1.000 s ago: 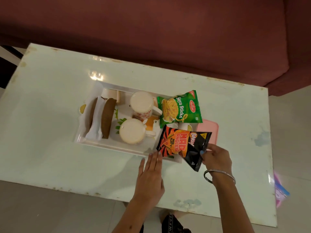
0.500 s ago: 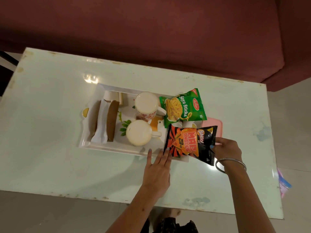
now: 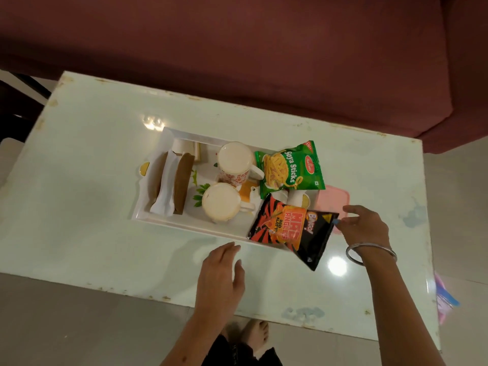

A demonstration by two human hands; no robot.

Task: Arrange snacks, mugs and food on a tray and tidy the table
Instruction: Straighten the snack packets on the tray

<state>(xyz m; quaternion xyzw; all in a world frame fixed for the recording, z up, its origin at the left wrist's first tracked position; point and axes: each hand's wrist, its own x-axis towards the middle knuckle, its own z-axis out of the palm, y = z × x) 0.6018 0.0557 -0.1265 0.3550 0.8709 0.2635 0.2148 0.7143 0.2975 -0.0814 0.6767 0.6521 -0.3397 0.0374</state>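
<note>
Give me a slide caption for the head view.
Right hand touches black-and-orange chip packet at white tray edge; left hand hovers open.

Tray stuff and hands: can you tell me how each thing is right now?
Tray: flat on table, loaded.
Far mug: upright, on tray.
Near mug: upright, on tray.
Green Soya Sticks packet: sealed, lying on tray's right end.
Black Mad Angles packet: sealed, overhanging tray's corner.
Right hand: fingertips on black packet.
Left hand: open, holding nothing.
Pink lid: flat, beside tray.
</note>
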